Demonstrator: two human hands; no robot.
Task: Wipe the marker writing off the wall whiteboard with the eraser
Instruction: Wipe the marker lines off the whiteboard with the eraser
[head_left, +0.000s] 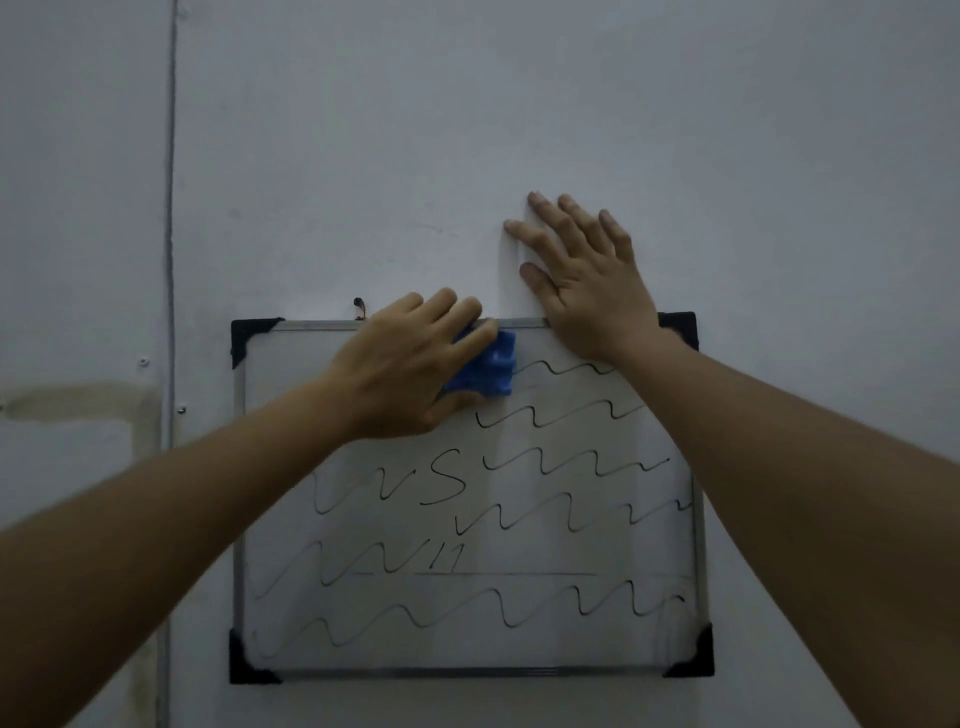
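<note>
White metal-framed wall whiteboard (291, 395): wiping under way at 12 o'clock. Left hand (400, 374) grips blue rectangular eraser (491, 366); right hand (587, 291) flat, fingers spread. Next, likely: sweep toward 3 o'clock.

The whiteboard (239, 493) hangs on the wall (519, 104), below a nail (358, 306) that sits just above the left part of its top edge. The eraser (491, 371) lies against the board's top middle, under the left hand (400, 374). To its right and below runs the marker writing (493, 574). The right hand (587, 280) lies flat on the wall above the board's top right, its heel over the top edge. A vertical strip (169, 260) runs down the wall left of the board.
</note>
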